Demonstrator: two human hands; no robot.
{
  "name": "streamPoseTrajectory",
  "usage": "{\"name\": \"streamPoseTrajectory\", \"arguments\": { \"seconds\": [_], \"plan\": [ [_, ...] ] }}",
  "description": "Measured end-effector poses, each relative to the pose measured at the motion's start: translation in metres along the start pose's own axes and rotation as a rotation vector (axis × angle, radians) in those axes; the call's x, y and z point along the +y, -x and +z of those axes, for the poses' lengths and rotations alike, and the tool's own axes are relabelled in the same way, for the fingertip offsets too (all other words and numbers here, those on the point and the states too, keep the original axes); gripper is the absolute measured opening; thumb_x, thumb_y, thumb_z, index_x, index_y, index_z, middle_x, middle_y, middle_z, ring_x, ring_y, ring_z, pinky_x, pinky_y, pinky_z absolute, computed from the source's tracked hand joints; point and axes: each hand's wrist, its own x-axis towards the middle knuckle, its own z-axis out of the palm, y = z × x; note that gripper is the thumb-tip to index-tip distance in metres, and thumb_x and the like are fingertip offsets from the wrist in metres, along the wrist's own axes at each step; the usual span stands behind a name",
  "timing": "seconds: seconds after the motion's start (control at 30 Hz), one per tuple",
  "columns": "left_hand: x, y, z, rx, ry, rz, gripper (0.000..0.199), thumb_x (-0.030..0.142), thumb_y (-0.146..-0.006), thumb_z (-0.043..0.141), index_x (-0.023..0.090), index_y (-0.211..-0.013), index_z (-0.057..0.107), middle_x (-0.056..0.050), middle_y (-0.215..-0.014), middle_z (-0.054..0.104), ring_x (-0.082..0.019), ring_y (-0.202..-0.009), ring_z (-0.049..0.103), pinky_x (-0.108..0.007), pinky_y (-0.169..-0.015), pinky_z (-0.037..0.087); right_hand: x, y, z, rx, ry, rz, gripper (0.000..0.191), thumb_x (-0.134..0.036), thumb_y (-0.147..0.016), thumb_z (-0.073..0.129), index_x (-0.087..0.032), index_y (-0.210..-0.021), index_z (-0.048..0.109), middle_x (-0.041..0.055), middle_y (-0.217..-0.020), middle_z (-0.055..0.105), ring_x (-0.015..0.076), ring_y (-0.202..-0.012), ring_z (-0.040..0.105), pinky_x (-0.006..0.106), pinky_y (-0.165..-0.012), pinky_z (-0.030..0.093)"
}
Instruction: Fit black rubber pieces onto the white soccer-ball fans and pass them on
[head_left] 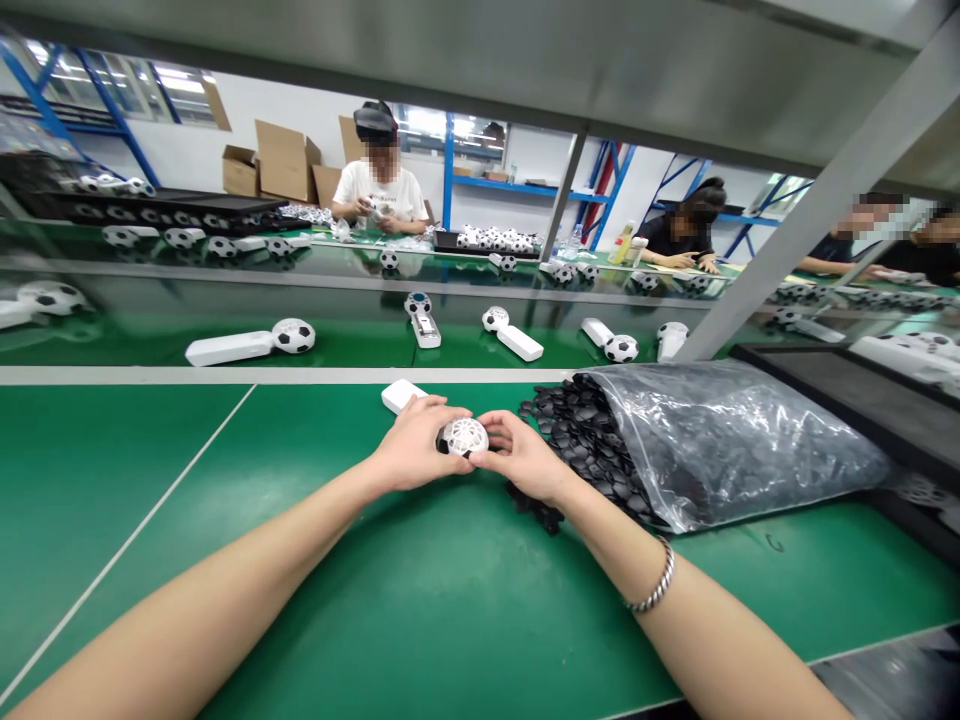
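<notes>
Both hands meet at a small device with a black-and-white football head point(465, 437) and a white handle point(403, 397) that sticks out beyond my left hand. My left hand point(420, 443) is wrapped round the device. The fingers of my right hand point(519, 455) are bent, with the fingertips pressed on the right side of the ball. Whether a small part lies between them is hidden. Right of my right hand, black pieces point(592, 430) spill from a clear plastic bag point(750, 440) onto the green table point(420, 620).
Beyond the pale table edge point(300, 376), several football-headed devices lie on a green belt point(352, 340). A black tray point(862, 420) stands at the right, beside a slanting metal post point(810, 190). Across the belt, a person in a white shirt point(390, 195) and others sit working.
</notes>
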Motion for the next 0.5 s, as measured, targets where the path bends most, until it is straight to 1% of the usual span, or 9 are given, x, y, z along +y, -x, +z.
{"name": "streamPoseTrajectory", "arguments": {
  "seconds": [0.07, 0.1, 0.17, 0.23, 0.27, 0.3, 0.37, 0.43, 0.5],
  "plan": [
    [0.002, 0.001, 0.003, -0.009, 0.007, -0.005, 0.063, 0.047, -0.062, 0.065, 0.023, -0.117, 0.049, -0.007, -0.119, 0.052, -0.030, -0.124, 0.029, -0.044, -0.101, 0.026, -0.003, -0.002, -0.008, 0.020, 0.128, -0.039, 0.030, -0.030, -0.072, 0.061, -0.018, -0.097, 0.049, 0.0066, -0.101, 0.058, 0.0163, -0.091, 0.057, 0.033, -0.082, 0.046],
    [0.003, 0.002, 0.005, -0.005, 0.011, -0.012, 0.066, 0.051, -0.061, 0.065, 0.023, -0.118, 0.048, -0.007, -0.121, 0.050, -0.031, -0.125, 0.026, -0.046, -0.102, 0.022, -0.004, -0.003, -0.013, 0.074, 0.254, -0.068, 0.027, -0.032, -0.075, 0.058, -0.018, -0.097, 0.051, 0.0065, -0.099, 0.059, 0.0168, -0.090, 0.057, 0.034, -0.082, 0.045],
    [0.004, 0.002, 0.008, 0.023, 0.016, -0.032, 0.071, 0.055, -0.057, 0.066, 0.023, -0.118, 0.047, -0.008, -0.123, 0.048, -0.031, -0.127, 0.024, -0.048, -0.104, 0.018, -0.006, -0.003, -0.027, 0.246, 0.603, -0.104, 0.025, -0.036, -0.079, 0.054, -0.018, -0.096, 0.055, 0.0080, -0.099, 0.058, 0.0201, -0.093, 0.053, 0.037, -0.084, 0.042],
    [0.004, 0.002, 0.009, 0.051, 0.015, -0.046, 0.067, 0.055, -0.057, 0.066, 0.024, -0.114, 0.050, -0.007, -0.121, 0.050, -0.031, -0.126, 0.025, -0.049, -0.105, 0.016, -0.005, -0.002, -0.040, 0.391, 0.965, -0.043, 0.027, -0.035, -0.078, 0.055, -0.018, -0.098, 0.057, 0.0108, -0.103, 0.057, 0.0250, -0.098, 0.049, 0.040, -0.084, 0.039],
    [0.004, 0.001, 0.009, 0.054, 0.016, -0.047, 0.063, 0.054, -0.059, 0.065, 0.024, -0.113, 0.051, -0.007, -0.119, 0.051, -0.031, -0.126, 0.026, -0.049, -0.105, 0.015, -0.004, -0.001, -0.045, 0.418, 1.116, 0.028, 0.027, -0.035, -0.079, 0.055, -0.018, -0.099, 0.058, 0.0119, -0.105, 0.056, 0.0271, -0.099, 0.048, 0.041, -0.083, 0.039],
    [0.003, 0.000, 0.007, 0.042, 0.019, -0.039, 0.060, 0.052, -0.061, 0.065, 0.025, -0.112, 0.051, -0.007, -0.119, 0.052, -0.031, -0.126, 0.026, -0.050, -0.105, 0.014, -0.003, -0.001, -0.049, 0.418, 1.237, 0.104, 0.028, -0.036, -0.079, 0.054, -0.018, -0.100, 0.059, 0.0125, -0.105, 0.056, 0.0284, -0.099, 0.047, 0.041, -0.080, 0.039],
    [0.002, -0.001, 0.004, -0.009, 0.037, -0.005, 0.059, 0.051, -0.062, 0.064, 0.025, -0.113, 0.051, -0.007, -0.121, 0.051, -0.030, -0.127, 0.024, -0.050, -0.105, 0.012, 0.000, 0.000, -0.054, 0.375, 1.382, 0.206, 0.026, -0.035, -0.079, 0.054, -0.019, -0.098, 0.060, 0.0114, -0.101, 0.058, 0.0279, -0.096, 0.049, 0.038, -0.076, 0.039],
    [0.002, -0.001, 0.001, -0.062, 0.069, 0.019, 0.059, 0.049, -0.063, 0.065, 0.026, -0.115, 0.050, -0.006, -0.124, 0.049, -0.030, -0.130, 0.020, -0.050, -0.106, 0.011, 0.001, 0.001, -0.056, 0.324, 1.426, 0.217, 0.020, -0.031, -0.080, 0.054, -0.020, -0.095, 0.061, 0.0091, -0.096, 0.060, 0.0251, -0.092, 0.052, 0.034, -0.073, 0.039],
    [0.005, 0.000, 0.001, -0.081, 0.117, -0.018, 0.061, 0.047, -0.062, 0.066, 0.026, -0.116, 0.049, -0.007, -0.127, 0.047, -0.030, -0.132, 0.015, -0.050, -0.105, 0.013, 0.001, 0.000, -0.056, 0.300, 1.423, 0.197, 0.015, -0.025, -0.080, 0.054, -0.020, -0.092, 0.061, 0.0075, -0.093, 0.062, 0.0224, -0.087, 0.055, 0.031, -0.070, 0.039]
  ]
}}
